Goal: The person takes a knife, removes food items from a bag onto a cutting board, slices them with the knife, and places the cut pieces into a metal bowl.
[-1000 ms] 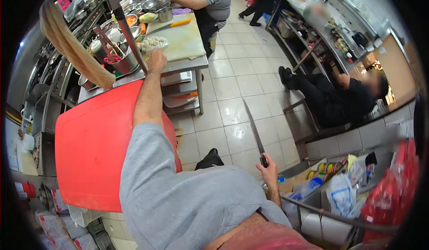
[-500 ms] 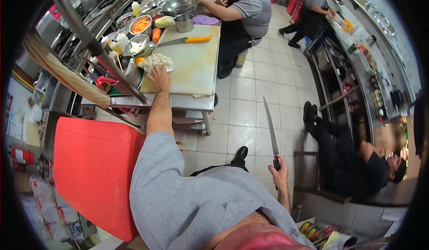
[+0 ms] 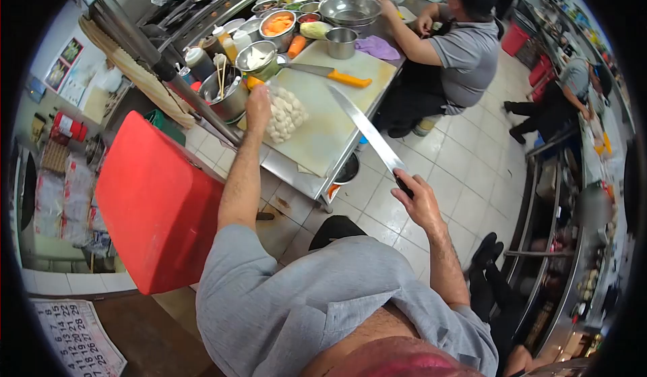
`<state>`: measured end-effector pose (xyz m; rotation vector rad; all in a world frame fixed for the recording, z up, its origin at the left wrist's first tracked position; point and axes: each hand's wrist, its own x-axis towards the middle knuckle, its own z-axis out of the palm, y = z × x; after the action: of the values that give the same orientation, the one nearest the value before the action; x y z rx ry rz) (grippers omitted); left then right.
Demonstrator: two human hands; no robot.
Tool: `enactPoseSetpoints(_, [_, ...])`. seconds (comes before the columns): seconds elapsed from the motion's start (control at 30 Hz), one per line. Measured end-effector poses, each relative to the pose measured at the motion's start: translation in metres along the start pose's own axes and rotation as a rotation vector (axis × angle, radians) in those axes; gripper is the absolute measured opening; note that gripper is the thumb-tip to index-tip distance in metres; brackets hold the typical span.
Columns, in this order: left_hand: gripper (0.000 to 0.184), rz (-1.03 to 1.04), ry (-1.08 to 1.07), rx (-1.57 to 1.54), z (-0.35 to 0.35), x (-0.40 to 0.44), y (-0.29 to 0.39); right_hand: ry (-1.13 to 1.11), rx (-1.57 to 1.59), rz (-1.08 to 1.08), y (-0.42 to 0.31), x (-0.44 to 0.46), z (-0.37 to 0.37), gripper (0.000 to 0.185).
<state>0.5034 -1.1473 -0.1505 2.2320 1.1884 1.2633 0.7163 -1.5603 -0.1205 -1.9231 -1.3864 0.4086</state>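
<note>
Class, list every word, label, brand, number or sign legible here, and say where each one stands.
"22", "29", "28", "27", "26", "25": printed sheet, bottom left; its other numbers are partly unclear.
Wall poster: too small to read.
Red container's label: too small.
Plastic-wrapped packs: markings too blurred.

Floor: glossy off-white square tiles (image 3: 465, 149). Work surface: stainless-steel table (image 3: 302, 180). Beside it: red plastic chest-shaped container (image 3: 151, 205). Lower left: white paper calendar with black numerals (image 3: 75, 336).
</note>
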Motion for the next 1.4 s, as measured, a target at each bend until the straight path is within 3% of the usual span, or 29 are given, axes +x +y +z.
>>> enactPoseSetpoints(0.3, [0.029,-0.295,0.011,-0.518,0.03,0.002,0.011,-0.208,-0.178,-0.159,-0.009,0.089,-0.007,0.04])
enactPoseSetpoints(0.5, [0.028,-0.319,0.132,-0.543,0.04,0.007,0.017,-0.291,-0.313,-0.259,-0.013,0.12,-0.023,0.04])
enactPoseSetpoints(0.6, [0.027,-0.22,0.179,-0.488,0.043,0.007,0.025,-0.302,-0.374,-0.314,-0.012,0.131,-0.03,0.04])
enactPoseSetpoints(0.83, [0.024,-0.249,0.374,-0.322,0.041,0.001,0.062,-0.24,-0.446,-0.446,0.014,0.143,-0.026,0.045])
enactPoseSetpoints(0.9, [0.021,-0.268,0.462,-0.031,0.034,-0.003,0.088,-0.235,-0.44,-0.523,0.015,0.147,-0.028,0.051])
enactPoseSetpoints(1.0, [0.019,-0.234,0.532,0.092,0.038,-0.005,0.091,-0.271,-0.405,-0.524,0.017,0.15,-0.029,0.053])
enactPoseSetpoints(1.13, [0.019,-0.224,0.527,0.154,0.037,-0.005,0.103,-0.274,-0.369,-0.553,0.018,0.161,-0.024,0.055])
enactPoseSetpoints(1.2, [0.018,-0.052,0.523,0.182,0.045,-0.007,0.117,-0.27,-0.301,-0.562,0.005,0.179,-0.017,0.05])
enactPoseSetpoints(1.4, [0.017,-0.162,0.504,0.152,0.038,-0.009,0.12,-0.291,-0.2,-0.523,-0.006,0.25,0.018,0.042])
